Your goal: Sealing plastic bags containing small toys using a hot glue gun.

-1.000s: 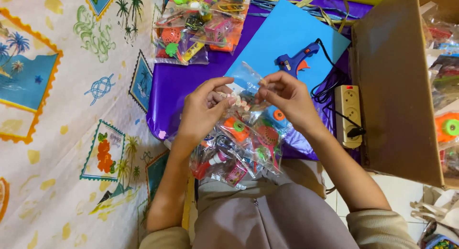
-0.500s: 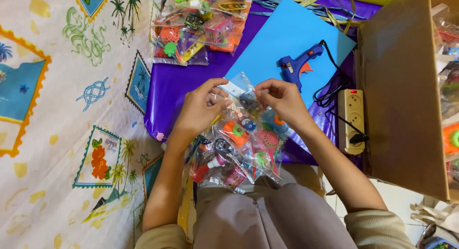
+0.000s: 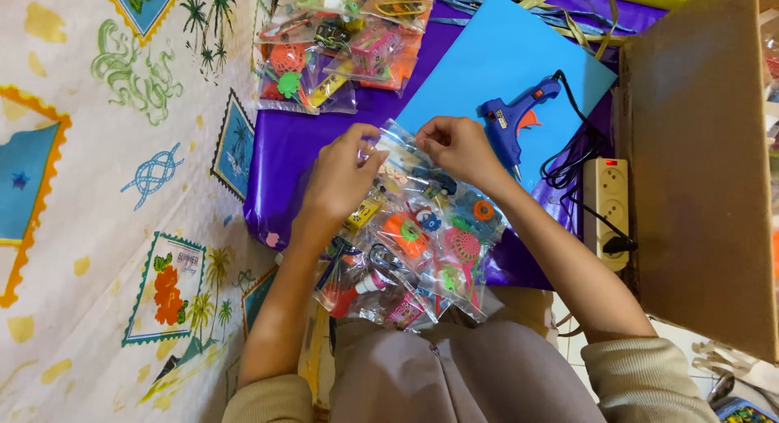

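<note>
My left hand and my right hand both pinch the top edge of a clear plastic bag stuffed with small colourful toys. The bag hangs from my fingers down over my lap and the near edge of a purple sheet. Its mouth sits between my two thumbs. A blue glue gun lies just right of my right hand on a light blue sheet.
Several more filled toy bags lie at the far side of the purple sheet. A white power strip with a black cord is at the right, beside a brown cardboard box. A patterned cloth covers the left.
The bag has been lifted and spread between my hands. Both hands have moved slightly away from my body, still gripping its top edge.
</note>
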